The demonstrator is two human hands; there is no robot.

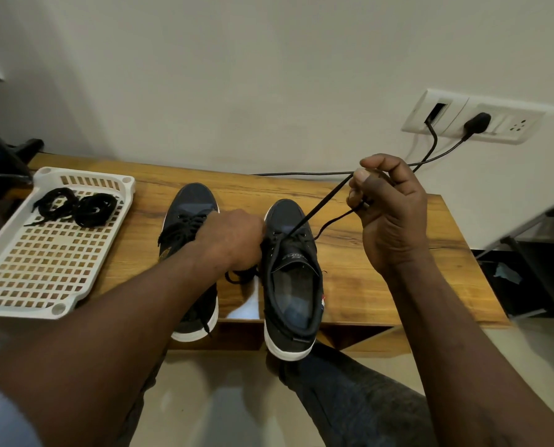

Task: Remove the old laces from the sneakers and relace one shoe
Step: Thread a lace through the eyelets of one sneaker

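While the right hand (388, 214) is raised above the surface (382, 295), its fingers pinch a black lace (320, 208) that runs taut down to the front eyelets of the right shoe (293, 285). A second, slacker strand curves from the same hand to that shoe. The left hand (233, 240) sits against the shoe's inner side. Its fingers curl down out of sight, so I cannot tell whether they grasp the shoe, a lace, or nothing.

Both sneakers stand side by side on the surface, toes toward the wall. On the right shoe the rear eyelets look bare and the tongue lies open, so its old lace seems mostly out, with only the rows near the toe left to pull. The left shoe (188, 208) is still laced, though a loose end trails by its heel.

Two coiled black laces (76, 206) lie in a white tray (85, 174) to the left, presumably the replacements. By my reading, removal is under halfway and relacing has not begun.
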